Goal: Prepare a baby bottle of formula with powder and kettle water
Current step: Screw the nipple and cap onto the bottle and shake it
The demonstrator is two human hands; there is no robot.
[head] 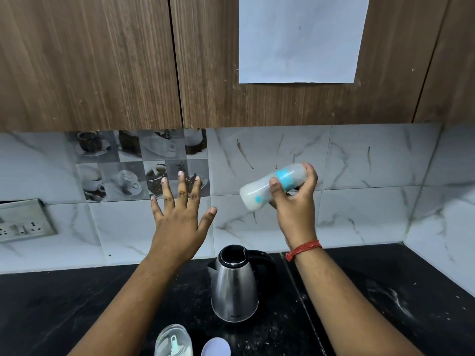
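Note:
My right hand (295,201) grips a baby bottle (259,191) with a blue ring, raised in front of the tiled wall and tilted almost on its side; it holds milky white liquid. My left hand (180,217) is lifted beside it with its fingers spread and holds nothing. Below both hands a steel kettle (235,286) with a black handle stands on the black counter (64,304), its lid open. At the bottom edge sits a clear powder jar (173,341) with a scoop inside, and next to it a pale round lid (216,346).
Brown wooden cabinets (102,60) hang overhead, one carrying a white sheet of paper (300,37). A socket plate (23,220) is on the wall at the left. White powder is scattered over the counter at the right.

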